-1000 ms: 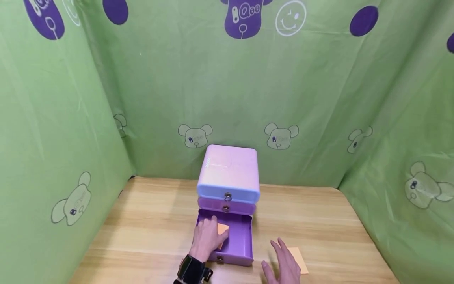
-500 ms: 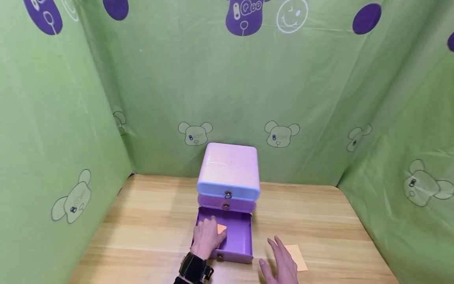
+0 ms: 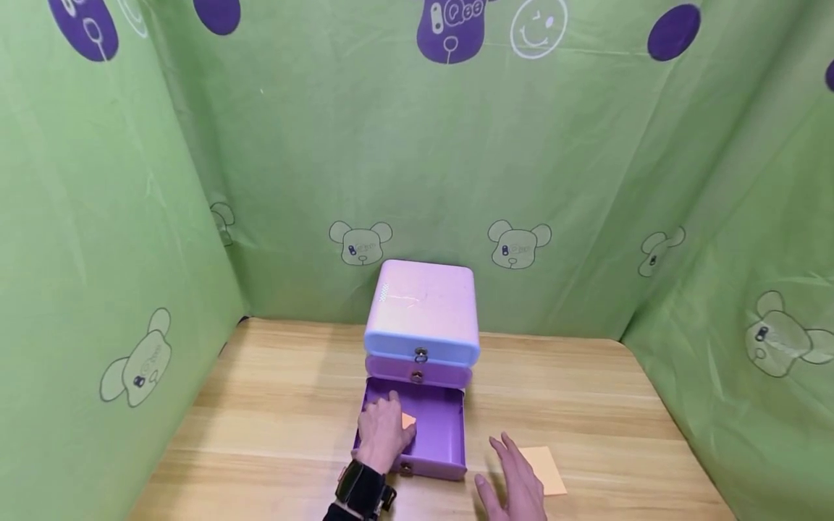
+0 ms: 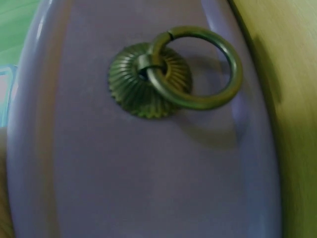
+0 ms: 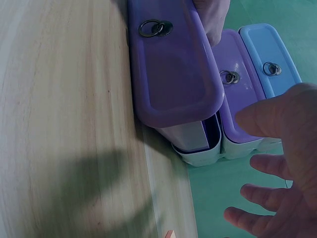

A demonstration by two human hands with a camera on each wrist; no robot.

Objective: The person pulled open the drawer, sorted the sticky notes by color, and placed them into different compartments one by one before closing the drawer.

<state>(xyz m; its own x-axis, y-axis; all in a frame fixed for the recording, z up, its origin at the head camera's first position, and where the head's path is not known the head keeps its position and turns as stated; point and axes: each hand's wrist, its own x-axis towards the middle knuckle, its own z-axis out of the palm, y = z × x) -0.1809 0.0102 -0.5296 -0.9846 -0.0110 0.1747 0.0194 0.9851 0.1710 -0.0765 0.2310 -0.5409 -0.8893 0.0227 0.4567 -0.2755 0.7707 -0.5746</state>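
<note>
My left hand (image 3: pixel 382 432) reaches over the front of the pulled-out purple drawer (image 3: pixel 445 427). Between its thumb and fingers it holds an orange sticky note pad (image 3: pixel 408 421), mostly hidden by the hand. In the left wrist view the drawer front (image 4: pixel 143 173) fills the picture, with a brass ring pull (image 4: pixel 233 74); the fingers are out of sight. To the right of the drawer, my right hand (image 3: pixel 517 485) hovers with fingers spread, holding nothing. Beside it a pale orange paper square (image 3: pixel 547 474) lies on the table, partly covered by that hand.
The small drawer cabinet (image 3: pixel 426 300) stands toward the back of the wooden table (image 3: pixel 280 412). Its blue top drawer (image 3: pixel 391 346) and purple middle drawer (image 3: pixel 384 370) are pushed in. Green printed cloth (image 3: pixel 423 145) closes off the back and both sides.
My left hand has stayed in the drawer, and less of the orange pad shows beside its thumb. The right hand has shifted slightly left. The head view has tilted a little.
</note>
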